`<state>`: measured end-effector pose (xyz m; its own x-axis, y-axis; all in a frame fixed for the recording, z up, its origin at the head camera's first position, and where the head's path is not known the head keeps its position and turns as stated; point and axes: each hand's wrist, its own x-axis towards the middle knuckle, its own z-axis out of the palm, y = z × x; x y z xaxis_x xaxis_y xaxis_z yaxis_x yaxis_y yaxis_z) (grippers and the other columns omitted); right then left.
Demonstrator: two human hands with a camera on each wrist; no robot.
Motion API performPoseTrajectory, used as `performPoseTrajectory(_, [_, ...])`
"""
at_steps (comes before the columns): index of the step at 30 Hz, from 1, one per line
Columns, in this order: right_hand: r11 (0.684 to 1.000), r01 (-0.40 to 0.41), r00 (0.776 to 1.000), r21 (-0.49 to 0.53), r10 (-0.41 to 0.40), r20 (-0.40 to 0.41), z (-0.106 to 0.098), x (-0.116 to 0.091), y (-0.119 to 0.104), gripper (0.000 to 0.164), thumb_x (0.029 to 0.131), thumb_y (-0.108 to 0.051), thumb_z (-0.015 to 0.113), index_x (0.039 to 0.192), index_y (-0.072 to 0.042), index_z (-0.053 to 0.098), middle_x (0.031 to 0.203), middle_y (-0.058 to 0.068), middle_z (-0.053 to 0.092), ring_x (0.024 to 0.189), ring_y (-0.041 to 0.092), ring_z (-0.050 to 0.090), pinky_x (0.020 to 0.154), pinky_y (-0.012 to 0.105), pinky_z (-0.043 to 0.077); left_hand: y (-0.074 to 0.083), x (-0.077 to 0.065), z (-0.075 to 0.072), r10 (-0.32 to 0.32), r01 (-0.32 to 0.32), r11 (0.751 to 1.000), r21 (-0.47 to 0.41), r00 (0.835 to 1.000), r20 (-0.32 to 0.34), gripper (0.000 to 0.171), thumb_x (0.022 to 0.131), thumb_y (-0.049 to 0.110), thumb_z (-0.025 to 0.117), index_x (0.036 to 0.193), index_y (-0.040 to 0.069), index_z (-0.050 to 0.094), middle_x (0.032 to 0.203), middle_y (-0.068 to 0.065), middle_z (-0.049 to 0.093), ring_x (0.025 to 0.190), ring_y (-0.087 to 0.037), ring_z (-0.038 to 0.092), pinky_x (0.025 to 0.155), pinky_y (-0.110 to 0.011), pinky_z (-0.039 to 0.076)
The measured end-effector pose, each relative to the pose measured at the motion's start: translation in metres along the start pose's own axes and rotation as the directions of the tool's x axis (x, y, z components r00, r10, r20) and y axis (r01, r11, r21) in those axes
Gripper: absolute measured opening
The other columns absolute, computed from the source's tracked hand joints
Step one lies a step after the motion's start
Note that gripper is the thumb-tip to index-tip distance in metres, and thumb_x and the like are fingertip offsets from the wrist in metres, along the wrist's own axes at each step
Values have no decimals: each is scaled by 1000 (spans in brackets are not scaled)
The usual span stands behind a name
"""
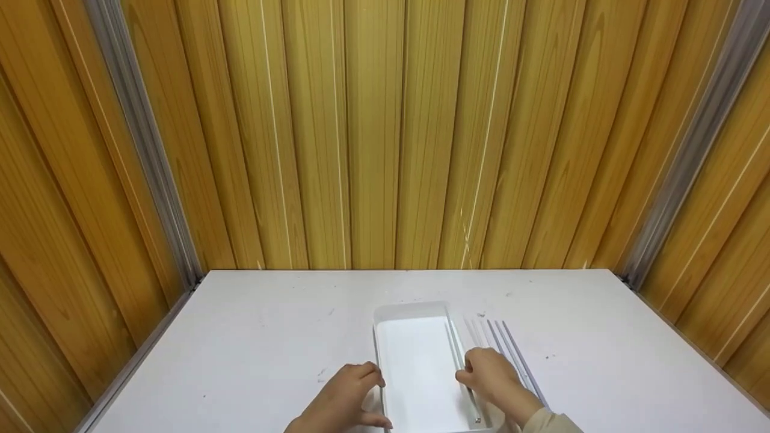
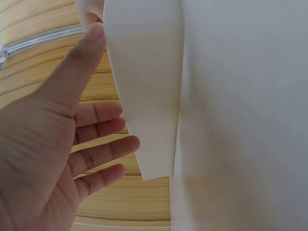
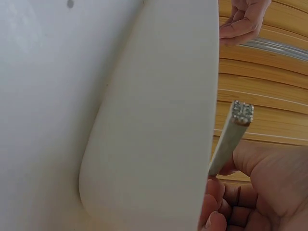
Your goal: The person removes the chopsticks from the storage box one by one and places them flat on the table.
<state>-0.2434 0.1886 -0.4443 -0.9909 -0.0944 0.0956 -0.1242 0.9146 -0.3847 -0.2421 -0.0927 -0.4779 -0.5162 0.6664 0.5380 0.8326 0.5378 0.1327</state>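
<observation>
A white rectangular tray (image 1: 418, 373) lies lengthwise on the table, its walls raised. My left hand (image 1: 349, 397) is at the tray's left wall, and the left wrist view shows its fingers (image 2: 108, 153) spread and fairly straight along the rim. At the right rim, my right hand (image 1: 493, 379) pinches a pale chopstick (image 3: 226, 147) with a square, glittery silver end. That end points toward the near side, low over the tray's right part. How far the chopstick's thin end reaches down inside the tray I cannot tell.
Right of the tray lie several more chopsticks side by side, grey-purple ones (image 1: 522, 355) outermost and paler ones nearer the tray. The white table (image 1: 271, 337) ends at wood-patterned walls (image 1: 373, 138) behind and on both sides.
</observation>
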Motion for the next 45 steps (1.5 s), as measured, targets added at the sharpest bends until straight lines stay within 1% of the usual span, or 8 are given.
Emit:
performPoseTrajectory(4, [1000, -16, 1000, -8, 16, 7, -3, 0, 2, 17, 81, -17, 68, 71, -6, 59, 62, 0, 55, 56, 13, 49, 49, 22, 44, -1, 0, 2, 30, -30, 1000, 8, 999, -31, 54, 67, 53, 76, 96, 9, 63, 94, 7, 60, 85, -7, 58, 79, -25, 55])
performPoseTrajectory(9, [999, -28, 1000, -16, 29, 3, -5, -1, 4, 19, 81, -17, 68, 68, -8, 57, 60, 0, 52, 55, 13, 47, 48, 21, 40, -2, -1, 2, 11, -11, 1000, -6, 1000, -16, 54, 67, 54, 76, 95, 10, 63, 94, 7, 60, 83, -7, 57, 76, -23, 53])
performPoseTrajectory(18, [999, -32, 999, 8, 32, 0, -8, -3, 10, 16, 80, -15, 69, 72, -5, 60, 62, 1, 54, 57, 13, 49, 50, 23, 46, -2, -1, 0, 12, -13, 1000, -4, 1000, -13, 54, 67, 54, 76, 95, 9, 64, 95, 6, 61, 84, -8, 59, 77, -24, 54])
performPoseTrajectory(25, [999, -25, 1000, 24, 25, -1, -12, -6, 15, 16, 81, -15, 68, 72, -5, 60, 63, 1, 56, 56, 13, 50, 49, 19, 44, 0, 0, -3, -57, 58, 998, -14, 996, 64, 57, 69, 58, 70, 98, 9, 65, 100, 7, 62, 90, -10, 61, 83, -27, 55])
performPoseTrajectory(28, [999, -38, 999, 21, 38, 1, -14, -7, 18, 16, 82, -15, 67, 72, -6, 59, 63, 1, 55, 56, 13, 50, 50, 20, 44, 0, 0, -4, -68, 69, 998, -11, 995, 79, 58, 69, 59, 69, 98, 9, 66, 101, 7, 62, 91, -11, 61, 84, -28, 55])
performPoseTrajectory(33, [998, -59, 998, -6, 59, 3, -16, -9, 24, 15, 83, -16, 66, 76, -5, 60, 67, 2, 58, 58, 13, 51, 53, 25, 49, -1, 0, -3, -61, 61, 998, -12, 996, 68, 57, 69, 58, 71, 98, 9, 65, 100, 6, 62, 90, -10, 61, 82, -27, 55])
performPoseTrajectory(38, [997, -77, 997, -5, 77, 11, -17, -10, 30, 16, 84, -16, 66, 76, -5, 59, 68, 1, 58, 59, 13, 52, 53, 25, 49, -2, -1, -2, -20, 21, 1000, -14, 999, 28, 55, 68, 55, 74, 96, 9, 65, 98, 5, 62, 88, -9, 60, 79, -26, 55])
performPoseTrajectory(45, [995, -100, 995, -22, 100, -6, -17, -12, 38, 19, 82, -16, 66, 68, -9, 55, 60, 0, 52, 53, 12, 47, 46, 19, 39, -2, 0, -1, -3, 3, 1000, -14, 1000, 18, 55, 69, 55, 74, 95, 8, 65, 97, 6, 62, 87, -9, 60, 79, -27, 55])
